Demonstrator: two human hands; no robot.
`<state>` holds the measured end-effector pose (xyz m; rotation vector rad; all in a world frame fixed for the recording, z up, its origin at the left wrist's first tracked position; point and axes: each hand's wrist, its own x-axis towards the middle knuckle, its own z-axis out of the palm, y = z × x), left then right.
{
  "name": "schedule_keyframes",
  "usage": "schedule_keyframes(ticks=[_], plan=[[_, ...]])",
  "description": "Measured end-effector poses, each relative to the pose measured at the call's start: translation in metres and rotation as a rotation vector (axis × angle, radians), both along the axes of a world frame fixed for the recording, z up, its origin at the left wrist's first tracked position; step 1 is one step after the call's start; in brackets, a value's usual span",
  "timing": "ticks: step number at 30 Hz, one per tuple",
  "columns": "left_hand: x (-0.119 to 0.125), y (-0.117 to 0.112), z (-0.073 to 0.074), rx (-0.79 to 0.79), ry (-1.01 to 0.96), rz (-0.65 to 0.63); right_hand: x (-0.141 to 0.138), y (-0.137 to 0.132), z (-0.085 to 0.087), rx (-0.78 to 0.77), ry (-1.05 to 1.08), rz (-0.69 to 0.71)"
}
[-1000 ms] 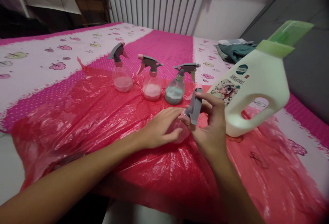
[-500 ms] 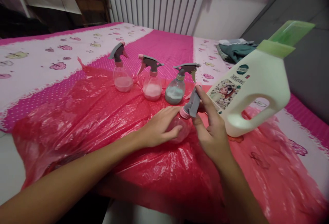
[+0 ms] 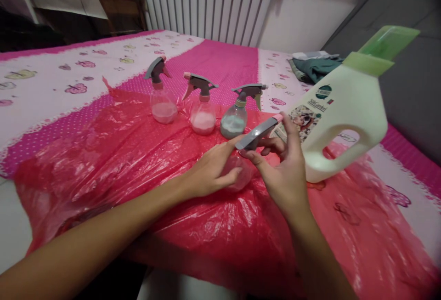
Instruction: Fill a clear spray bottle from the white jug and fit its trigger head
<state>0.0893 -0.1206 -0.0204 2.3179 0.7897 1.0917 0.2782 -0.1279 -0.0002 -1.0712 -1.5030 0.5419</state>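
Observation:
My left hand (image 3: 215, 167) is wrapped round the clear body of a spray bottle (image 3: 243, 175) standing on a red plastic sheet (image 3: 144, 171). At its top, my right hand (image 3: 284, 166) grips the grey spray head (image 3: 258, 133), whose pink nozzle points to the upper right. The neck is mostly hidden, so I cannot tell how far the head is screwed on. Behind them stand three more spray bottles: one with pink liquid (image 3: 164, 110), one with pale pink foamy liquid (image 3: 203, 120) and one with bluish-grey liquid (image 3: 234, 121).
A large white detergent jug (image 3: 358, 102) with a green cap stands tilted-looking close to my right hand. The bed's pink and white sheet (image 3: 227, 59) spreads beneath everything. Folded clothes (image 3: 312, 68) lie behind the jug; a radiator (image 3: 203, 8) lines the wall.
The spray head has turned in my right hand, its nozzle swinging from pointing away to pointing right. My right fingers have shifted with it, while my left hand stays on the bottle.

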Motion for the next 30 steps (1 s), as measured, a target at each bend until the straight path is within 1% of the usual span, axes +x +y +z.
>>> schedule_keyframes(ticks=[2, 4, 8, 11, 15, 19, 22, 27, 30], plan=[[0.0, 0.002, 0.0, 0.008, -0.001, -0.01, 0.002, 0.002, 0.0, -0.044, -0.005, -0.031], [0.0, 0.003, 0.0, -0.012, 0.021, 0.009, 0.004, 0.004, 0.001, -0.054, -0.052, -0.088], [0.0, 0.003, -0.001, -0.007, 0.042, 0.01, 0.004, 0.004, 0.001, 0.035, -0.16, -0.219], [0.0, 0.002, -0.003, 0.012, 0.017, 0.006, 0.001, 0.003, 0.0, 0.075, -0.18, -0.258], [0.001, 0.003, -0.004, 0.024, 0.02, 0.034, -0.001, 0.0, 0.001, 0.063, -0.196, -0.204], [0.0, 0.004, -0.002, 0.012, 0.019, 0.008, 0.004, -0.004, 0.005, 0.033, -0.238, -0.113], [0.0, 0.003, 0.001, -0.011, 0.005, -0.011, 0.013, -0.003, 0.005, 0.078, -0.265, -0.074], [-0.001, 0.001, 0.004, -0.034, 0.029, -0.007, 0.022, 0.002, 0.005, 0.083, -0.053, 0.089], [-0.001, 0.001, 0.004, -0.021, 0.023, -0.015, 0.015, 0.001, 0.006, 0.14, -0.026, 0.109]])
